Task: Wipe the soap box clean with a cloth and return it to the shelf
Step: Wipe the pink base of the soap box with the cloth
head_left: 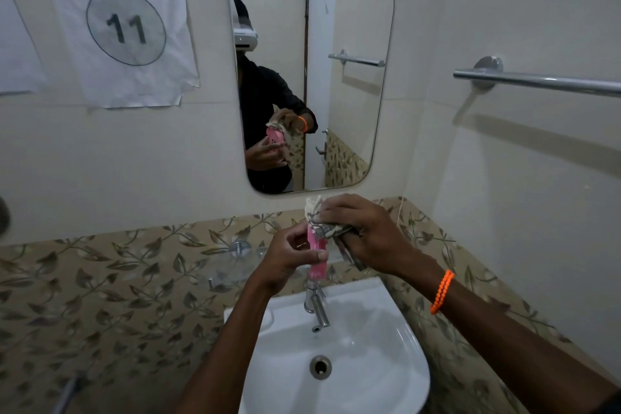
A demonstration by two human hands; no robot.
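The pink soap box (317, 257) stands on edge above the sink (379, 339), pinched in the left hand (290, 260) with the thumb across its near face; what is inside it cannot be seen. The right hand (364, 233) clasps a crumpled cloth (324, 223) and presses it onto the box's top end. The sink's basin holds nothing but its drain (320, 367), with the tap (316, 307) just under the box. A mirror (353, 10) hangs close behind the hands, and a towel rail (544, 81) juts from the right wall.

soap box (317, 257) above sink (379, 360) | cloth (327, 227) atop box | mirror (349, 44) behind
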